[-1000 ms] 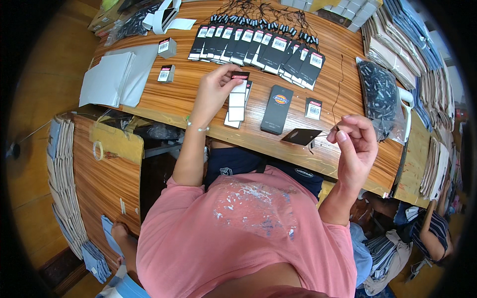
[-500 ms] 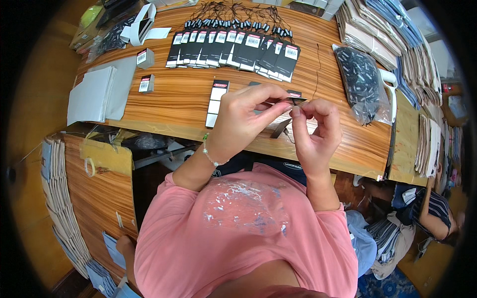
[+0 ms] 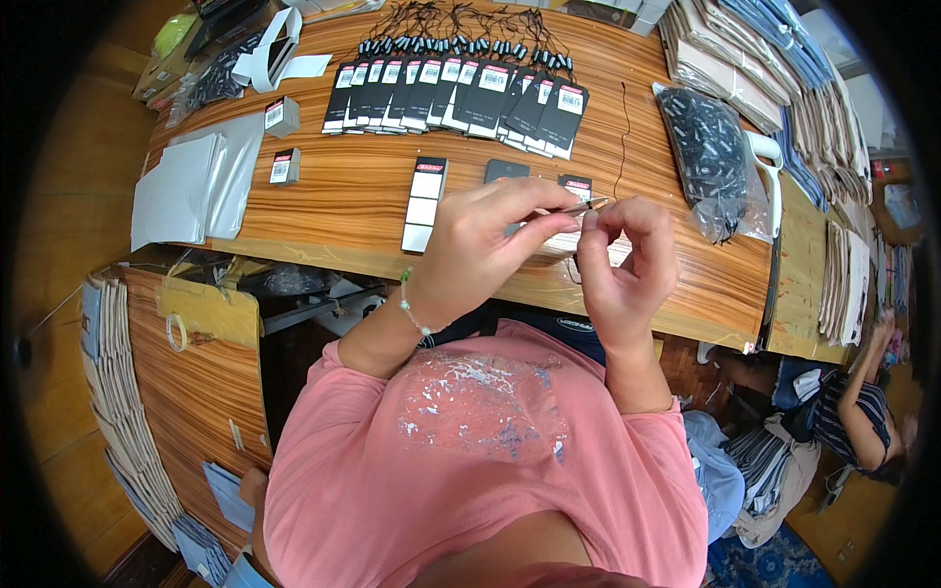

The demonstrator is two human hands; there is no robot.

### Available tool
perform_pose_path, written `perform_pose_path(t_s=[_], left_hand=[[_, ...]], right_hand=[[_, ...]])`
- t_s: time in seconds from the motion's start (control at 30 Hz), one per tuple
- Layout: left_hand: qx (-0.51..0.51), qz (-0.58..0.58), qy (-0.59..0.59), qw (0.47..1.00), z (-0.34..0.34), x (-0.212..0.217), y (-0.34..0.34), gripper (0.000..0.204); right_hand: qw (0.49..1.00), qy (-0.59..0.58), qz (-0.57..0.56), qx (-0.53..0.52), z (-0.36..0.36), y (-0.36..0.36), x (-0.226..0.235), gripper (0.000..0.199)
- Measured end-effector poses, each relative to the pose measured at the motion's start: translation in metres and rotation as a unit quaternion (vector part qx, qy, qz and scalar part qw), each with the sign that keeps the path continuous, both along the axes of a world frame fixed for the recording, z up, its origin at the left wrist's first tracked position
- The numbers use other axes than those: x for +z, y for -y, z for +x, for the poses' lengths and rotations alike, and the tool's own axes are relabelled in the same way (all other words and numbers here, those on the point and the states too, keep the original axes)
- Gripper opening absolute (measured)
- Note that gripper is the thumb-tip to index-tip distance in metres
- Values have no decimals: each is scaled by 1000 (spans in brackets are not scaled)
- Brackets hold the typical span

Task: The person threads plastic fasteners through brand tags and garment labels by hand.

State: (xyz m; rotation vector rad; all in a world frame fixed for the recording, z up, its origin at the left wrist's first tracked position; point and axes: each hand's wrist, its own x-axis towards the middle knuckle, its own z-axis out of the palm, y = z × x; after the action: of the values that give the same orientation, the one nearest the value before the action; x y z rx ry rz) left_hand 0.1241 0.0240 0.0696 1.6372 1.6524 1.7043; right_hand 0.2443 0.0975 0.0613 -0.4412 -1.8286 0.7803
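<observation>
My left hand (image 3: 480, 235) is closed, pinching a thin hang tag (image 3: 586, 207) seen nearly edge-on between thumb and fingers. My right hand (image 3: 632, 260) pinches at the tag's end, where a bit of black cord shows; most of the cord is hidden by the fingers, and a thin loop hangs below. Beneath the hands on the table are a stack of black-and-white tags (image 3: 424, 206), a stack of plain black tags (image 3: 507, 170) and a partly covered stack with a red band (image 3: 576, 183). Beyond them lies an overlapping row of black tags (image 3: 490, 98) with cords attached.
A single black cord (image 3: 624, 137) lies right of the row. Farther right are a clear bag of black cords (image 3: 708, 147), a white-handled tool (image 3: 769, 186) and folded garments (image 3: 725, 69). At left sit two small label blocks (image 3: 284, 167) and white sheets (image 3: 181, 191). A co-worker (image 3: 858, 416) is at lower right.
The tag in my hands has turned, and the dark piece hanging below them no longer shows. Both hands stay together in nearly the same place. The co-worker's arm has shifted.
</observation>
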Motion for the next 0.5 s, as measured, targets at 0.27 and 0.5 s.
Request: perform_pose_path(t_s=[0.27, 0.5], left_hand=[[16, 50, -125, 991, 3, -1, -4, 16], [-12, 44, -124, 991, 8, 2, -5, 17]], right_hand=[[939, -80, -311, 123, 9, -1, 7, 19], [873, -143, -422, 201, 15, -7, 3, 20]])
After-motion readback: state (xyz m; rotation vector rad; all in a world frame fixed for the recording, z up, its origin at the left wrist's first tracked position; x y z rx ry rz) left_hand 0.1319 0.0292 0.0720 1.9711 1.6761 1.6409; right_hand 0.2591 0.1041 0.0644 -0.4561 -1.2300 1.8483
